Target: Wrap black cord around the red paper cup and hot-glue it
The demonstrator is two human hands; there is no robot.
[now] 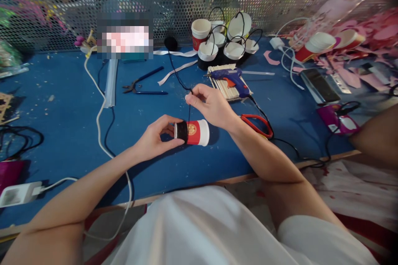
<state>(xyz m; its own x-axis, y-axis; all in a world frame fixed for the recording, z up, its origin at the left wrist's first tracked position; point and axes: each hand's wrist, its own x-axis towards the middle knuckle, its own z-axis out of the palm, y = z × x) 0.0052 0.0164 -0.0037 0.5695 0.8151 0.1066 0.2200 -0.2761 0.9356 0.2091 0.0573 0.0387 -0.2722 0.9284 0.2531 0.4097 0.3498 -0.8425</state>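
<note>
So the person had a small red paper cup [195, 132] lying on its side over the blue table [62, 124], right in the middle just ahead of them. The left hand [154, 138] was closed around the cup's black-wrapped end, thumb and fingers gripping it. The right hand [211, 105] sat just above and behind the cup, fingertips pinched together on a thin black cord [178, 75] that ran down to the cup and back across the table toward the mesh wall. Just beyond that hand lay a blue hot glue gun [231, 78] on a bundle of wooden sticks [222, 87], and red-handled scissors [258, 124] sat by the right wrist. Farther back was a cluster of white cups with black loop handles [225, 41], and pliers [139, 87] lay off to the left.
</note>
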